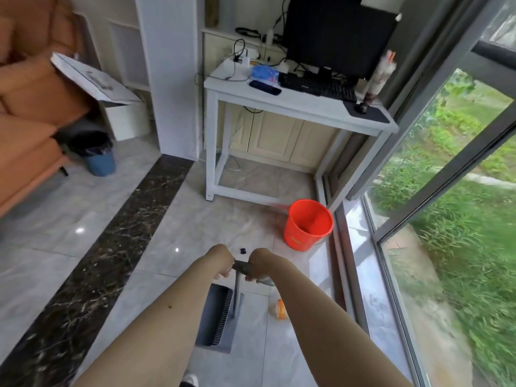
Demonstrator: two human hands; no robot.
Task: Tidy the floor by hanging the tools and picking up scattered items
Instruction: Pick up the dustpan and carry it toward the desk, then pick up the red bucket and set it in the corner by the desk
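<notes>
Shoe tip (191,380) at bottom edge, on grey tile floor (69,236); two bare forearms reach forward over it. Dustpan (216,319), grey with comb teeth, stands on the floor under the hands, its thin handle (237,289) rising upright. Left hand (222,259) and right hand (258,263) both clamped on the dark grip at the handle's top, fingers curled round it, knuckles close together. Orange-white scrap (280,309) lies on the floor just right of the dustpan; small black bit (243,250) lies just beyond the hands. Orange bucket (308,224) farther on, near the window track; white desk (293,107) behind it; blue bin (99,157) far left.
</notes>
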